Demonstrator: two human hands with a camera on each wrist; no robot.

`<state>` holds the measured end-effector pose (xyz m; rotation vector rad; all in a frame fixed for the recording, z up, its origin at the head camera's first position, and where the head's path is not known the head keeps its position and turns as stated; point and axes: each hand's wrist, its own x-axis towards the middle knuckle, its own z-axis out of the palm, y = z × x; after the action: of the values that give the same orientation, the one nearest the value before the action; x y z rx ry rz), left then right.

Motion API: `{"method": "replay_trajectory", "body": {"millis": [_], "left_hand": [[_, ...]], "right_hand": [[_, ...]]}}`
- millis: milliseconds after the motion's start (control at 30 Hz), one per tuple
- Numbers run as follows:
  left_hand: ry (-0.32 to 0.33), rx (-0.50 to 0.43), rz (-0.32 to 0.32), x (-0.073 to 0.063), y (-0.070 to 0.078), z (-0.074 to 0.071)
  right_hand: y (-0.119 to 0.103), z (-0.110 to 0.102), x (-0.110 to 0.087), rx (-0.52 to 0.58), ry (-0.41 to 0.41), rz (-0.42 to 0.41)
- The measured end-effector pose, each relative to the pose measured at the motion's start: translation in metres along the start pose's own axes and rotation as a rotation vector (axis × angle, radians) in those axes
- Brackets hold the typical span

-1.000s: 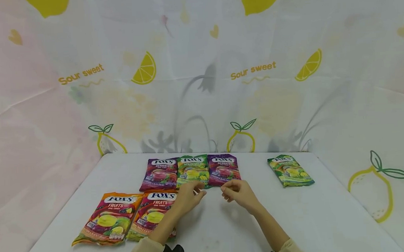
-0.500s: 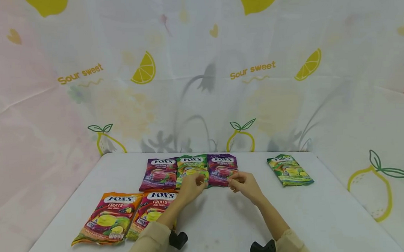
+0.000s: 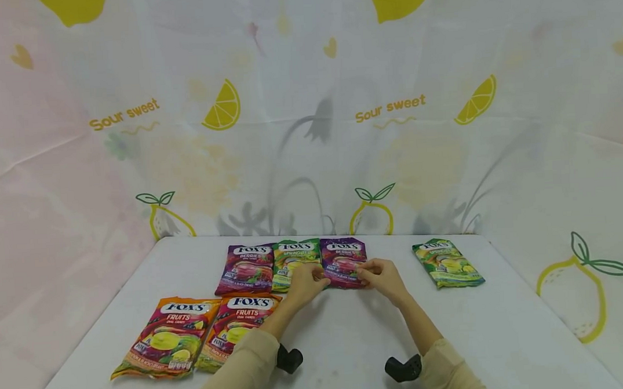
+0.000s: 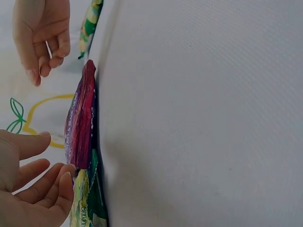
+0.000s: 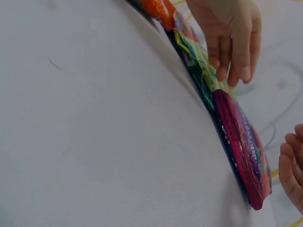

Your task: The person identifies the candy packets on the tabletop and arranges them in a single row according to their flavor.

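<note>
A purple Fox's Berries candy bag point(image 3: 340, 261) lies flat at the back of the table, to the right of a green Spring Tea bag point(image 3: 297, 254). My left hand point(image 3: 307, 283) is over the lower corner where these two bags meet, its fingers loosely bent with a gap to the thumb point(image 4: 28, 144). At the purple bag's right edge is my right hand point(image 3: 382, 278), fingertips close to its lower corner. Its fingers curve loosely in the left wrist view, with nothing between them. Both wrist views show the purple bag's lower edge point(image 5: 239, 151) between the hands.
Another purple Berries bag point(image 3: 245, 268) adjoins the green one on the left. Two orange-red Fruits bags point(image 3: 166, 339) point(image 3: 233, 322) lie nearer, front left, the second partly behind the left forearm. A second green bag point(image 3: 448, 264) lies tilted at the right. A lemon-print cloth point(image 3: 309, 131) stands behind.
Both hands have moved: the left slightly right and up towards the purple bag's left corner, the right outward and up to its right edge. The bags look unmoved.
</note>
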<state>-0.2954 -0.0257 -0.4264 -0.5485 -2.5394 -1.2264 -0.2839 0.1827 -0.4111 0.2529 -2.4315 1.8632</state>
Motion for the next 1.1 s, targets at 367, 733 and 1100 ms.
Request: {"method": "replay_trajectory", "body": {"millis": [367, 733, 1100], "left_hand": [[-0.004, 0.046, -0.102, 0.004, 0.001, 0.009], [-0.04, 0.069, -0.167, 0.004, -0.004, 0.016], [-0.018, 0.07, -0.241, 0.008, 0.001, 0.018]], "right_hand": [[0.01, -0.003, 0.008, -0.072, 0.031, 0.002], [0.022, -0.004, 0.013, -0.208, 0.106, 0.124], [0.029, -0.003, 0.015, -0.283, 0.131, 0.226]]}}
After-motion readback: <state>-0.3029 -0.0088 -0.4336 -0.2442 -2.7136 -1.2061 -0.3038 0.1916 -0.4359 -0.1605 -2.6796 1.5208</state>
